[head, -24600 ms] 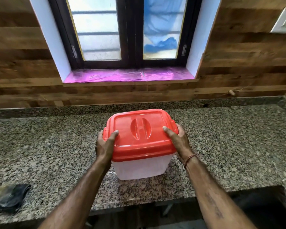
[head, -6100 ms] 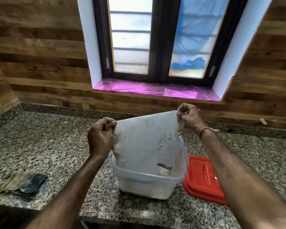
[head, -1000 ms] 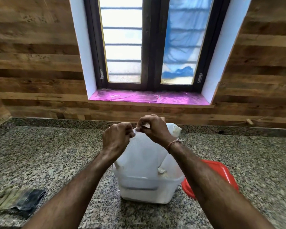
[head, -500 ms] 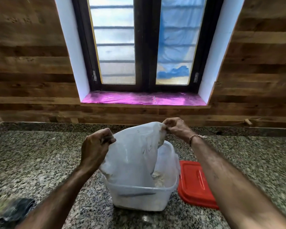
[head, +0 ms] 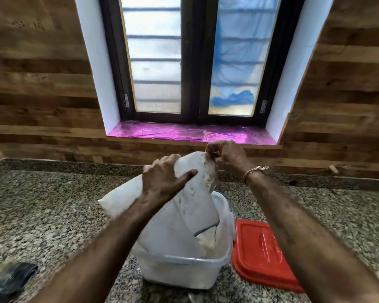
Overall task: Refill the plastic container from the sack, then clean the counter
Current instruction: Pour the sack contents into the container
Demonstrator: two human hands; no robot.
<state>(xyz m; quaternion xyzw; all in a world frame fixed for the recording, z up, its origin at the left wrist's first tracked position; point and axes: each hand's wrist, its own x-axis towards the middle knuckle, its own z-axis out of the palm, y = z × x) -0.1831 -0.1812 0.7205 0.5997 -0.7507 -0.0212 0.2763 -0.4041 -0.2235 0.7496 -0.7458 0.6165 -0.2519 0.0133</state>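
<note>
Nearest the person, well to the left of and below the left hand (head: pixel 165 181), a dark crumpled cloth (head: pixel 10 281) lies on the speckled granite counter (head: pixel 53 215), blurred at the frame's corner. Directly below both hands stands the translucent plastic container (head: pixel 177 274), uncovered, on the counter. Its red lid (head: pixel 263 252) lies flat just beside it, under the right forearm.

A white sack (head: pixel 193 211) hangs tilted over the container, with its lower end inside the rim. A pale heap shows in the container beside that end, though what it is cannot be told. The sack's closed end sticks out to the left of the left wrist.

The left hand grips the sack's upper part, its fingers curled round the far side and its thumb laid across the near face. Just beyond it and slightly higher, the right hand (head: pixel 227 154) pinches the sack's top corner between curled fingers and thumb. A thread bracelet (head: pixel 254 171) circles the right wrist.

Behind the hands a granite upstand meets a wooden plank wall (head: pixel 37 84). Above the right hand a shiny pink-covered window sill (head: pixel 179 132) sits under a dark-framed window (head: pixel 195 62).
</note>
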